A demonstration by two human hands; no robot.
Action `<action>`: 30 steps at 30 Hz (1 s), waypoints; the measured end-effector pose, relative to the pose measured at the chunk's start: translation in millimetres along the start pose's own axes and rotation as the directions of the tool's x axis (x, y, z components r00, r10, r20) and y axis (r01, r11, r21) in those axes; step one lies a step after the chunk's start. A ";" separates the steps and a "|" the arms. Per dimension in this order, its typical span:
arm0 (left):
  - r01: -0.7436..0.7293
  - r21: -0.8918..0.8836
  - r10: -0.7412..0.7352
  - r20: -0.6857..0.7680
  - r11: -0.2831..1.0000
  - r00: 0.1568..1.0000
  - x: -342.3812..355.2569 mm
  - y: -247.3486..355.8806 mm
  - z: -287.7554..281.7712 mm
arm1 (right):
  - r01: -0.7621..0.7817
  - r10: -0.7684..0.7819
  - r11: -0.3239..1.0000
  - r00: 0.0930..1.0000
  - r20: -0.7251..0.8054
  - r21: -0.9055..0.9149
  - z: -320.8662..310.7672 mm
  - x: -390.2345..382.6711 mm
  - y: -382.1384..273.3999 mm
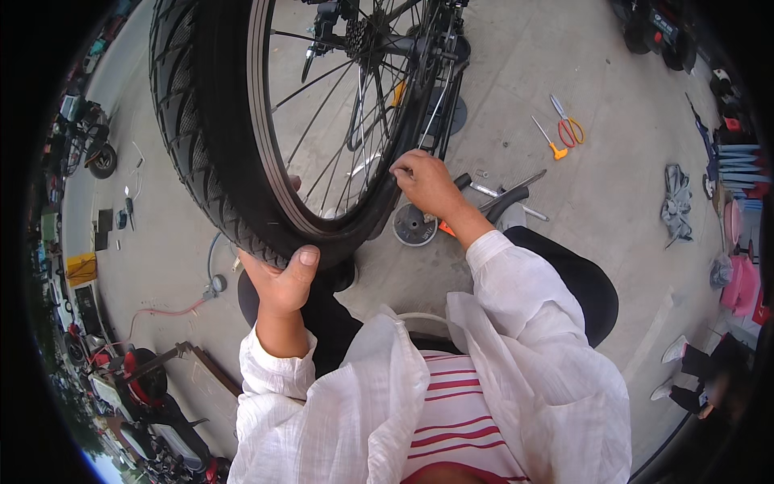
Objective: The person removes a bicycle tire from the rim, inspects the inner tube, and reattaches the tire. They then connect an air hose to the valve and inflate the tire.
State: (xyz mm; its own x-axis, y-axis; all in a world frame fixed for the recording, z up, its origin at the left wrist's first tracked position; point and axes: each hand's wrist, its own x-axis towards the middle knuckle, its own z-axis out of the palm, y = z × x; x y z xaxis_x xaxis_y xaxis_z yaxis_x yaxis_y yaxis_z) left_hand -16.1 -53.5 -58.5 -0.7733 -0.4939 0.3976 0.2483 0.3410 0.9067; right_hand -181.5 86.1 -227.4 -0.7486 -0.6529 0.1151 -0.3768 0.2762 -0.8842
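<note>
- Wheel [278, 181], one, directly in front of the person: black with pale stripes round its rim, one cog stack [360, 36] at its centre.
- One tyre [218, 121]: black, smooth sidewall, deeply patterned tread.
- Left hand [278, 286]: fingers clamped on the tyre's lower edge, thumb on its near side.
- Right hand [427, 185]: fingers curled together at the tyre's right edge; cannot tell whether they pinch it.
- Rightward on the floor [516, 48]: one scissors [569, 131], one orange-handled screwdriver [557, 151], one grey cloth [677, 206].
- Leftward: one round gauge [218, 282].
</note>
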 end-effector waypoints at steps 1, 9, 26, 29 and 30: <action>0.037 -0.009 -0.037 0.007 0.999 0.999 -4.3 -3.3 -3.7 | 0.088 -0.087 0.978 0.996 0.014 -0.187 1.1 8.9 8.2; 0.006 -0.121 -0.009 -0.019 0.993 1.000 5.6 1.2 6.0 | 0.302 0.055 0.644 0.898 0.437 -0.703 15.4 63.9 38.1; -0.020 -0.116 0.018 -0.020 0.993 1.000 13.9 7.0 3.0 | 0.092 0.366 0.659 0.828 0.425 -0.746 43.3 75.1 30.5; -0.050 -0.071 0.049 -0.019 0.996 0.999 10.3 4.4 0.5 | 0.178 0.362 0.667 0.771 0.524 -0.724 41.6 79.1 38.2; -0.054 -0.071 0.054 -0.004 0.996 0.999 8.5 1.7 -2.8 | 0.206 0.348 0.676 0.757 0.553 -0.708 40.3 79.9 41.0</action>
State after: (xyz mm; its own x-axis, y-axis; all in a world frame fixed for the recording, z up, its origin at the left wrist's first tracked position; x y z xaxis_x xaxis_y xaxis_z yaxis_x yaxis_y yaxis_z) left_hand -20.6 -59.3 -53.1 -0.7564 -0.4783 0.4461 0.3300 0.3098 0.8917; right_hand -234.8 16.8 -272.7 -0.3965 -0.7881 -0.4708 -0.7950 0.5512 -0.2534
